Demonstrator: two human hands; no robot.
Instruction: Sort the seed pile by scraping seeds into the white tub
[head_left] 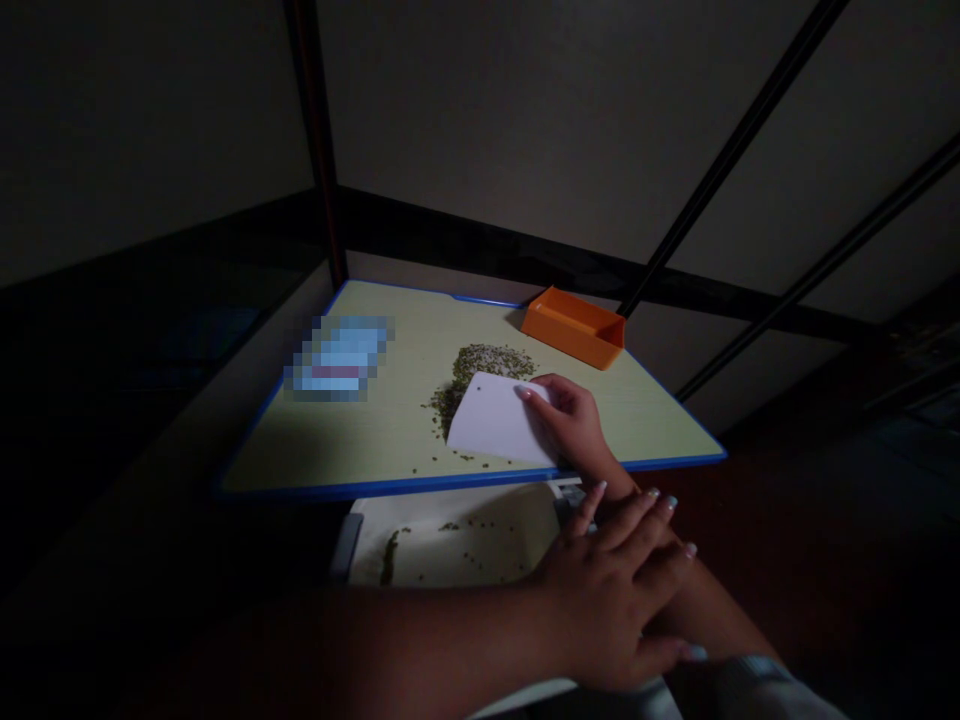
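My right hand (pixel 574 415) is closed on the right edge of a white dough scraper (pixel 499 415), a flat plastic sheet with a small hole near one corner. The scraper leans over the near side of a pile of small green grains (pixel 491 358), mixed with paler bits, and hides part of it. Across my right forearm lies my left hand (pixel 619 580), its fingers spread and holding nothing. A white bin (pixel 450 555) sits below the table's near edge, with some grains along its inside; my left arm covers its lower part.
An orange open box (pixel 574 328) stands at the far right of the pale table (pixel 375 440), which has a blue edge. A blurred-out light blue item (pixel 341 358) lies at the left. Dark-framed panels (pixel 487 110) rise behind the table. Lighting is dim.
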